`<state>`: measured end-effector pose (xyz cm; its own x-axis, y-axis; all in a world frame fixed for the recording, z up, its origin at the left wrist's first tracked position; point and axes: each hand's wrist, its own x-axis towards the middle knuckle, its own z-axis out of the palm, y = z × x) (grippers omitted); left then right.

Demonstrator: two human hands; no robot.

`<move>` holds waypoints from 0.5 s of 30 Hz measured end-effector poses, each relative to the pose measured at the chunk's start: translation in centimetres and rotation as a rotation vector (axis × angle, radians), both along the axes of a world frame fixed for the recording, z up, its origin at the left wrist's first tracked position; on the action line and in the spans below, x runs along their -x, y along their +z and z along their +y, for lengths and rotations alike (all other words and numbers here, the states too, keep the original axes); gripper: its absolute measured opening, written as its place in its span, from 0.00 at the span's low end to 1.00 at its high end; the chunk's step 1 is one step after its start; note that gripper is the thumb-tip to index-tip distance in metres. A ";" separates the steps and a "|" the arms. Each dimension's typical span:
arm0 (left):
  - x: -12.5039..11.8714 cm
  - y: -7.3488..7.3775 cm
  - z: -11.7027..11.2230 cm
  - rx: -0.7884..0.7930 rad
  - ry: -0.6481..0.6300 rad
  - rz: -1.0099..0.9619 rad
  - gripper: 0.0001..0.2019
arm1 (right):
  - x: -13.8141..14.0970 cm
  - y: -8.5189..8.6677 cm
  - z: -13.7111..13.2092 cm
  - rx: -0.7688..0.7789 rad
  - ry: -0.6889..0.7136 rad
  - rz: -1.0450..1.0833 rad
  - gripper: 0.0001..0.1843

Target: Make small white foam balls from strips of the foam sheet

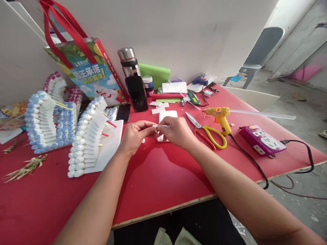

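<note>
My left hand [136, 136] and my right hand [177, 131] meet over the middle of the red table [158, 177]. Both pinch a small white foam strip [161, 126] between their fingertips, just above a white foam piece [167, 115] lying on the table. Red and yellow scissors [206, 131] lie just right of my right hand. A yellow glue gun [219, 117] stands beyond them.
Curved white foam models [89, 143] with blue and pink caps [48, 119] stand at the left. A printed bag [89, 71], a steel flask [129, 61] and a black phone [136, 92] stand at the back. A purple power strip [263, 140] with black cable lies right.
</note>
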<state>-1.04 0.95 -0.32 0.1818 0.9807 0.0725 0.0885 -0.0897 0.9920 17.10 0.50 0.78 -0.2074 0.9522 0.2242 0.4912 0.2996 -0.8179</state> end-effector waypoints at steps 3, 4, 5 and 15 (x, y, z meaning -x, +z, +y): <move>-0.1 0.3 -0.2 0.006 -0.005 0.009 0.15 | 0.0 0.1 -0.2 -0.045 0.019 -0.027 0.08; -0.2 0.3 -0.3 0.004 -0.003 0.011 0.15 | 0.0 0.0 -0.2 -0.064 0.022 -0.039 0.08; -0.3 0.4 -0.3 -0.001 0.003 0.013 0.15 | 0.0 -0.1 -0.3 -0.085 0.020 -0.055 0.08; -0.8 -0.3 0.0 -0.057 -0.021 0.009 0.13 | -0.1 0.0 0.2 0.283 0.107 0.371 0.16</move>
<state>-0.22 0.91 -0.61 0.2029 0.9710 0.1263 0.0953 -0.1480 0.9844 17.22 0.74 0.80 -0.2627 0.9642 0.0370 0.1287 0.0730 -0.9890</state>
